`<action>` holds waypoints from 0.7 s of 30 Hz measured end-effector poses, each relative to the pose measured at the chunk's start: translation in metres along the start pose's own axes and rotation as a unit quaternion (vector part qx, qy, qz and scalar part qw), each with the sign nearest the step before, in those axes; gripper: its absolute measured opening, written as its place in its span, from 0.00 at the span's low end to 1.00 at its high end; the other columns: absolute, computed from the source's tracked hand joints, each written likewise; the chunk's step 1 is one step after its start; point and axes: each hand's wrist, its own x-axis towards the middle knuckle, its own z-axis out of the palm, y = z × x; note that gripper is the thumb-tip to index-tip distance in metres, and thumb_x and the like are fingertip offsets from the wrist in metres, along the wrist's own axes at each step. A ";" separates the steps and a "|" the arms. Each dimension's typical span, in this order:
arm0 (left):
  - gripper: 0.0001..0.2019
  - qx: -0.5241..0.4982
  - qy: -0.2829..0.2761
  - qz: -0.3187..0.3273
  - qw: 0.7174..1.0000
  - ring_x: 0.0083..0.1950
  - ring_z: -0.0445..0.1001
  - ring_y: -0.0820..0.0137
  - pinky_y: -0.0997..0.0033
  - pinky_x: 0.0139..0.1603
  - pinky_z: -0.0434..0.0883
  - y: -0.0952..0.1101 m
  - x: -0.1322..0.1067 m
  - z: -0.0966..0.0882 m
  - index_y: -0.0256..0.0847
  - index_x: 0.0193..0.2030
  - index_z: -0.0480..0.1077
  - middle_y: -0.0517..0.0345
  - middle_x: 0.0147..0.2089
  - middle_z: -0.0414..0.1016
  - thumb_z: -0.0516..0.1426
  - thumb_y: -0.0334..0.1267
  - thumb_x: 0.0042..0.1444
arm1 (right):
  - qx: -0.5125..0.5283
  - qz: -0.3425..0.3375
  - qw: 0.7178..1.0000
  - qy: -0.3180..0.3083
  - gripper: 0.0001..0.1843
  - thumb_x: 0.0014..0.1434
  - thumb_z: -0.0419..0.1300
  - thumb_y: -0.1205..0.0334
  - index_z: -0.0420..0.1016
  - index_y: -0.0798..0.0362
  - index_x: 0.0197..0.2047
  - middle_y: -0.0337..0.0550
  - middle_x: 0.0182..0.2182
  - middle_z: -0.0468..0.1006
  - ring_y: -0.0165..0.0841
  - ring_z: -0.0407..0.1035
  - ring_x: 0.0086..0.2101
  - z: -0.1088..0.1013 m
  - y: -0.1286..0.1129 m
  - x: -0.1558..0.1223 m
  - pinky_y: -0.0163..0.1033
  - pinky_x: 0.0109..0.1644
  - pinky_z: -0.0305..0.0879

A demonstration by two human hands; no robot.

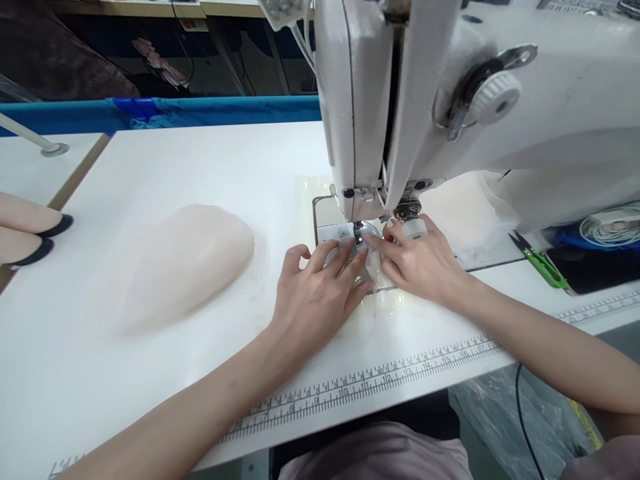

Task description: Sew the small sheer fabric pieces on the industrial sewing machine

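My left hand (320, 287) lies palm down at the sewing machine's needle plate (330, 212), fingers spread and fingertips close to the presser foot (358, 232). From the other side my right hand (423, 260) reaches in, its index finger stretched toward the foot and its thumb apart below. Any thin cloth under the fingertips is too hard to make out. Left of my hands, a sheer pale beige fabric piece (200, 257) rests on the white table, rounded like a cup. More sheer whitish fabric (465, 207) lies behind my right hand, under the machine arm.
The white sewing machine (355, 100) rises over my hands. Green-handled thread snips (545, 265) lie at right beside a dark flat object (585, 270) and a coiled pale cable (613, 227). A printed ruler (345, 393) follows the front edge. Beige black-tipped pieces (30, 230) enter from the left.
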 end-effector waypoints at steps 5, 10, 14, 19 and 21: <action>0.18 -0.016 -0.014 -0.006 1.000 0.57 0.72 0.58 0.51 0.50 0.63 0.000 0.000 0.004 0.37 0.58 0.69 0.48 0.58 0.74 0.49 0.44 0.68 | 0.018 0.004 1.000 0.013 0.21 0.62 0.50 0.66 0.76 0.54 0.54 0.50 0.43 0.78 0.41 0.68 0.43 -0.004 0.001 -0.001 0.47 0.49 0.55; 0.15 -0.091 -0.031 -0.002 0.995 0.55 0.73 0.60 0.53 0.56 0.65 -0.002 -0.001 -0.025 0.37 0.53 0.70 0.50 0.54 0.77 0.52 0.42 0.66 | 0.167 0.002 0.985 -0.048 0.14 0.60 0.55 0.65 0.79 0.51 0.45 0.43 0.42 0.78 0.36 0.71 0.38 -0.032 0.011 -0.003 0.43 0.44 0.60; 0.17 -0.190 -0.200 0.014 0.961 0.41 0.73 0.62 0.63 0.34 0.71 0.005 -0.006 -0.054 0.38 0.43 0.69 0.53 0.44 0.74 0.63 0.45 0.52 | 0.308 -0.052 0.931 -0.190 0.07 0.58 0.62 0.62 0.77 0.47 0.41 0.36 0.45 0.75 0.32 0.71 0.39 -0.049 0.017 -0.005 0.36 0.36 0.59; 0.08 -0.073 -0.209 0.028 0.975 0.38 0.69 0.61 0.63 0.36 0.70 0.014 -0.006 -0.041 0.37 0.35 0.68 0.52 0.37 0.72 0.53 0.22 0.50 | 0.346 -0.025 0.916 -0.202 0.05 0.63 0.56 0.67 0.72 0.50 0.35 0.35 0.34 0.76 0.28 0.68 0.32 -0.046 0.017 -0.005 0.34 0.31 0.55; 0.11 -0.086 -0.201 0.007 0.976 0.35 0.67 0.64 0.66 0.32 0.67 0.011 -0.002 -0.030 0.38 0.32 0.66 0.54 0.33 0.70 0.48 0.20 0.51 | 0.376 0.012 0.905 -0.198 0.06 0.65 0.54 0.65 0.69 0.51 0.35 0.33 0.27 0.74 0.27 0.67 0.28 -0.046 0.016 -0.004 0.34 0.30 0.55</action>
